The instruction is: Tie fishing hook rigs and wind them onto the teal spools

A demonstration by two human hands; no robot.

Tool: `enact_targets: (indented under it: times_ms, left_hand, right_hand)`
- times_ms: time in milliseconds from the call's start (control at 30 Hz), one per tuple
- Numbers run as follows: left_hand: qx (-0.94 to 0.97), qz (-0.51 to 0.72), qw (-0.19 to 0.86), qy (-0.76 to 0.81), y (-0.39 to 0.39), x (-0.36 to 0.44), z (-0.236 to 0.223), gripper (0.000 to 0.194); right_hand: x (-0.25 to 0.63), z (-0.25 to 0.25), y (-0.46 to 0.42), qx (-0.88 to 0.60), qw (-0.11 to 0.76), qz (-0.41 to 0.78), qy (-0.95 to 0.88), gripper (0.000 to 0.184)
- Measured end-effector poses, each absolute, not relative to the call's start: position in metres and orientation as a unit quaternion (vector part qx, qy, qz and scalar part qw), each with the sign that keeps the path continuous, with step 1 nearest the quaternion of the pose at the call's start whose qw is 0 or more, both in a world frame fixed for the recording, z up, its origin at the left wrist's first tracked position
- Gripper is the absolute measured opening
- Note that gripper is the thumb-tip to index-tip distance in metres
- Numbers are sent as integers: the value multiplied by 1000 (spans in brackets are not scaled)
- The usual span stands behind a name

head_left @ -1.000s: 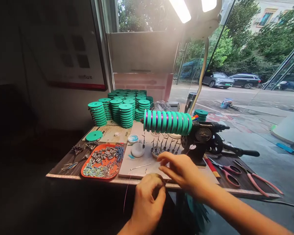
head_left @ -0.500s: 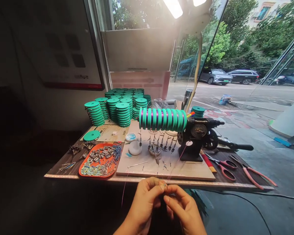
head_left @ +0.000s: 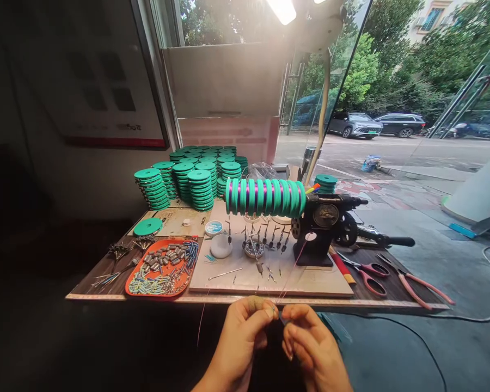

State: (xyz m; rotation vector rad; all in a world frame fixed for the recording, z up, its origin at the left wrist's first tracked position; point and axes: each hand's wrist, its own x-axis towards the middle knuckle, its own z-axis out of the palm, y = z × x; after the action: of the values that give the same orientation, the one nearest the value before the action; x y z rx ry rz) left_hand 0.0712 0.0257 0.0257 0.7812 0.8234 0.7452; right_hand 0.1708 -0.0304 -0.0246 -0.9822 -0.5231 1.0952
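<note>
Just beyond the table's front edge, my left hand [head_left: 245, 332] pinches a thin pink line [head_left: 294, 267] between thumb and forefinger; a tiny bluish bit shows at its fingertips. My right hand [head_left: 314, 343] is close beside it on the right, fingers curled in; whatever they hold is too small to make out. The line rises from the hands towards the black hand-crank winder [head_left: 320, 239]. On the winder's shaft sits a row of green spools [head_left: 265, 197] wound with purple line. Small swivels and sinkers [head_left: 259, 268] lie on the pale board [head_left: 224, 286] before me.
An orange tray [head_left: 163, 269] of sinkers and small tubes stands at left. Stacks of green spools [head_left: 200, 190] fill the back left. Red-handled scissors [head_left: 369, 275] and pliers [head_left: 412, 283] lie at right. A thin needle-like rod [head_left: 225, 274] rests on the board.
My right hand has come back from over the board to meet my left, then drawn slightly right of it. The left hand keeps its pinch. The view has shifted a little.
</note>
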Motion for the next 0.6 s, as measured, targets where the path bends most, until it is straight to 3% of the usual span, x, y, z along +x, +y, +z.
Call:
enact_targets:
  times_ms: [133,233,333,467,600]
  left_hand:
    - [345,330,796,373,23,72,27,13]
    - [318,330,814,356,21,72,32,11]
    - [295,324,829,347,21,72,36,11]
    - [299,314,831,349,22,72,33,14]
    - [291,330,812,382,22,73,34,11]
  right_hand:
    - [159,-23,-32,-496,752,323,-291,25]
    - [149,-21,-27,-457,747,358,-324,29]
    - [142,-23,-24,-485,721,343,-357,30]
    - [148,-33,-29,-612,636,165,-441,29]
    - [168,-37,-37,-607,592,130,-514,13]
